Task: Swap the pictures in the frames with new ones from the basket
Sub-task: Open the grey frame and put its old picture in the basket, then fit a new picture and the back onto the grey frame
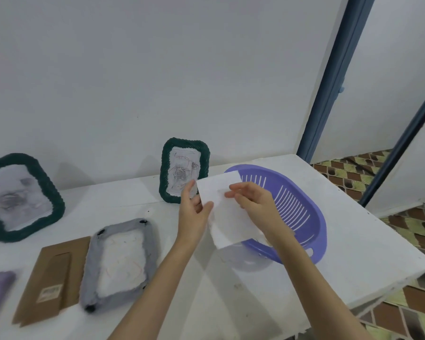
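Head view: both hands are raised together over the counter, clamped on one white sheet (225,209). The left hand (194,212) pinches the sheet's left edge between thumb and fingers; the right hand (253,204) grips its right side, fingers curled over the face. The sheet hangs tilted, its blank or faint side toward the camera, above the near-left rim of the basket (302,209). Whether it is one sheet or several pressed together cannot be told.

The basket, purple and slotted, sits toward the counter's right edge. Paper shows inside it below the sheet, though how much cannot be told.

Just left of the hands, a grey frame (120,261) lies face down near the front edge, its opening showing a pale sheet. Its brown backing (52,278) lies beside it, to the left. A green frame (184,170) stands against the wall at the back edge, holding a drawing. A second green frame (20,197) leans toward the back-left corner, also filled.

Judgement: the step in hand is fetching a new picture from the basket for the open grey frame. The next move calls for carrying the sheet left, turning it picture-side down, squaring it to the opening, then refitting the backing. The pale sheet in the opening may need removing first.
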### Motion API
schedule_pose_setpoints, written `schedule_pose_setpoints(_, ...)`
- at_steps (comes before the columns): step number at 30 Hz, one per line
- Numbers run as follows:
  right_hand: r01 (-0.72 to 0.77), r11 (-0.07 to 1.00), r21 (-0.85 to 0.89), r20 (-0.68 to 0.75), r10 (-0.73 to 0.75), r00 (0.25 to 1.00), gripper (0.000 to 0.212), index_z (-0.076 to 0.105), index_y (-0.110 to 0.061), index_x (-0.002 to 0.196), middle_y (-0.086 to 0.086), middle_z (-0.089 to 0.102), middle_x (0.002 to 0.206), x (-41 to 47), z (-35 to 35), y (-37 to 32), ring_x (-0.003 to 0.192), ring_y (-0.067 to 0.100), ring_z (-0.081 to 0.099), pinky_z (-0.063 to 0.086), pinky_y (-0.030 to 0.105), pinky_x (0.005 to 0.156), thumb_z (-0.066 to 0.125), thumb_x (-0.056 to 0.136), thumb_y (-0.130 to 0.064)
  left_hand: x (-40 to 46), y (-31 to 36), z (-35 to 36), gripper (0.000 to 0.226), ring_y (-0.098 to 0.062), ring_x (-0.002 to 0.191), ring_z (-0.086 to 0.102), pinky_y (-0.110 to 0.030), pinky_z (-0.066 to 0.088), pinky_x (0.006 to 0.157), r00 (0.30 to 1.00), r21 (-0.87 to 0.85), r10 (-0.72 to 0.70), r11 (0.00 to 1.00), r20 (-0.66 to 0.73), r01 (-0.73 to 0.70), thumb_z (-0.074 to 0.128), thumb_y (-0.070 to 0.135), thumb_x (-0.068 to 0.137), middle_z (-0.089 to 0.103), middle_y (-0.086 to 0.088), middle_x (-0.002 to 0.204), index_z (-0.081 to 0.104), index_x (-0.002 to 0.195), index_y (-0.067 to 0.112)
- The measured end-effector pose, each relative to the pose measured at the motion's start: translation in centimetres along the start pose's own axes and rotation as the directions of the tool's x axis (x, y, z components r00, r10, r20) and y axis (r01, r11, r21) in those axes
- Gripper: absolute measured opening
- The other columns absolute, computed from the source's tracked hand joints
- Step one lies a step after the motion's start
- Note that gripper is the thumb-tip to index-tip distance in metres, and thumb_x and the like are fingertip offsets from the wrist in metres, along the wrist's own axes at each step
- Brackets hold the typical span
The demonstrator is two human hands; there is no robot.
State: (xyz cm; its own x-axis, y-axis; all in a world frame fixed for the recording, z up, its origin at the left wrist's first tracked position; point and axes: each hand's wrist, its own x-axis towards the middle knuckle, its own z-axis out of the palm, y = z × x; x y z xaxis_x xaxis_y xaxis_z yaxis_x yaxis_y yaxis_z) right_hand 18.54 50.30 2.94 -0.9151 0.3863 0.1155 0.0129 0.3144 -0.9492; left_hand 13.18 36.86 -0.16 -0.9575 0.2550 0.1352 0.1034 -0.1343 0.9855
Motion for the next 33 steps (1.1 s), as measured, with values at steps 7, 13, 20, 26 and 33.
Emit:
schedule_pose_setpoints(7,0.126,0.979,-0.162,0.107,-0.109,0.988,0.024,0.065,-0.031,0.097,-0.005,0.059,0.094,0.0,2.6,-0.6,0.065,0.004,0.043,0.038,0.015,0.066,0.070,0.079,-0.017,-0.1,0.9,-5.9,0.031,-0.006,0.073,0.063,-0.014,0.052,0.064,0.985,0.053,0.070,0.997,-0.160,-0.062,0.063,-0.002,0.082,0.060,0.008,0.099,0.054,0.095,0.024)
schedule_pose_setpoints(13,0.143,0.988,-0.063,0.230,-0.125,0.965,0.037,0.065,-0.012,0.113,0.002,0.051,0.084,0.3,8.9,-1.2,0.061,0.012,0.037,0.037,0.007,0.056,0.071,0.077,-0.003,-1.2,2.0,-12.6,0.026,-0.004,0.081,0.061,-0.010,0.052,0.065,0.981,0.096,0.010,0.995,-0.192,0.009,0.065,0.000,0.081,0.062,0.002,0.100,0.062,0.105,0.008)
schedule_pose_setpoints(20,0.086,0.996,-0.006,0.424,-0.075,0.902,0.055,0.060,-0.026,0.119,-0.010,0.058,0.093,-0.4,14.3,0.4,0.074,0.010,0.043,0.039,0.002,0.063,0.079,0.070,-0.012,-4.1,0.8,-21.0,0.067,-0.013,0.103,0.059,-0.017,0.048,0.083,0.987,0.338,-0.157,0.930,0.018,0.142,0.079,0.003,0.067,0.063,-0.001,0.111,0.052,0.127,0.019)
schedule_pose_setpoints(26,0.201,0.956,-0.215,0.573,-0.043,0.819,0.069,0.051,-0.025,0.129,-0.007,0.052,0.111,-1.1,17.1,1.6,0.079,0.003,0.041,0.037,0.004,0.070,0.080,0.067,-0.011,-5.0,-1.3,-24.3,0.069,-0.016,0.113,0.056,-0.035,0.048,0.097,0.972,0.472,-0.234,0.856,-0.005,0.208,0.082,0.008,0.065,0.059,0.002,0.122,0.053,0.126,0.020)
schedule_pose_setpoints(33,0.317,0.864,-0.391,0.605,-0.018,0.796,0.067,0.052,-0.021,0.130,-0.005,0.053,0.106,-1.5,17.7,2.2,0.101,0.018,0.042,0.038,0.030,0.092,0.080,0.069,-0.018,-5.5,-2.7,-25.3,0.069,-0.020,0.122,0.041,-0.043,0.038,0.104,0.971,0.762,-0.238,0.628,-0.003,0.157,0.083,0.032,0.063,0.054,0.001,0.128,0.053,0.126,0.030)
